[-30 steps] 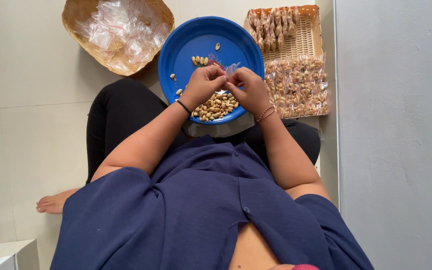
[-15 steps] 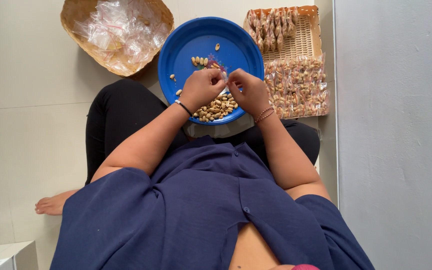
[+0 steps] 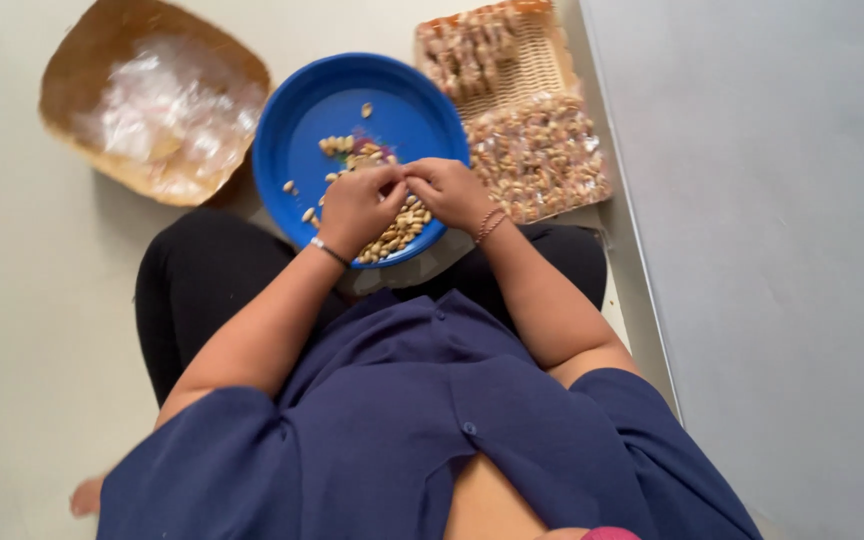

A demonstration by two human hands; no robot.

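Left hand (image 3: 357, 205) and right hand (image 3: 449, 190) meet fingertip to fingertip over round blue plastic plate (image 3: 297, 140) on lap, pinching something small; what, cannot tell. Pale shelled nuts (image 3: 400, 228) heaped at near rim, within reach.

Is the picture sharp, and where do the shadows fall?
Head view: slightly motion-blurred throughout, so the nuts on the blue plate and in the woven tray smear; soft, even light, no glare; faint shadows under the plate and the brown basket; both hands look soft.
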